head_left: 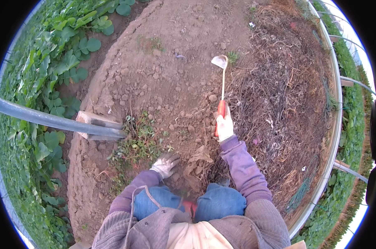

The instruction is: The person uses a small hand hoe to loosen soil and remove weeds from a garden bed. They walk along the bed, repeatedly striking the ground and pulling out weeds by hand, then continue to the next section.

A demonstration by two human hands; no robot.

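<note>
My right hand (226, 124), in a pale work glove, grips the red handle (221, 109) of a small hand hoe. The hoe's thin shaft points away from me, and its pale blade (219, 61) is over the soil beside a small green tuft (232, 57). My left hand (166, 164), gloved too, rests with fingers spread on or just above the ground. It holds nothing that I can see. Next to it grows a patch of low green weeds (141, 137). A crumpled dry brown leaf or scrap (201, 155) lies between my hands.
A metal pipe (60, 119) slants in from the left to a block (96, 123) on the soil. Leafy green crops (63, 62) line the left side. Dry plant litter (275, 84) covers the right, with green twine (300, 194) near a curved pale rail (337, 102).
</note>
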